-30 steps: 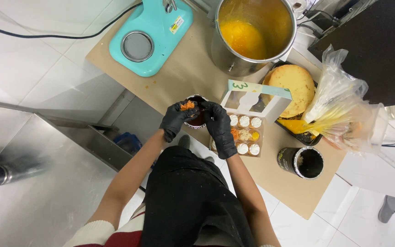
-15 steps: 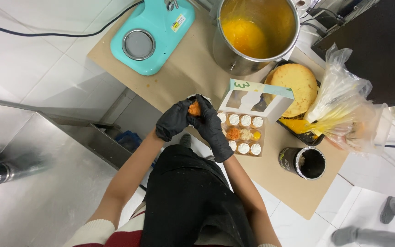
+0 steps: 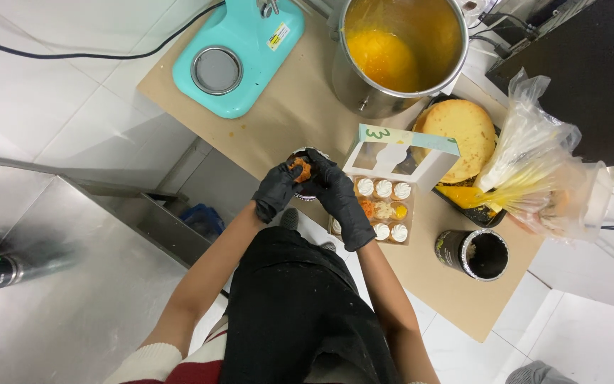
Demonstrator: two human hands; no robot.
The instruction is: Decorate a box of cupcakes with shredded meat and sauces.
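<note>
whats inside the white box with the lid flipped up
The white box holds small round cakes in rows, most topped white, a few orange or yellow. The right hand covers the box's near-left corner, so any cakes there are hidden.

— Where is everything sitting around the cupcake box?

— The pot is standing behind it, the scale far to its left, the round cake and bag to its right, the can nearer, right. Both hands are working just left of it.
</note>
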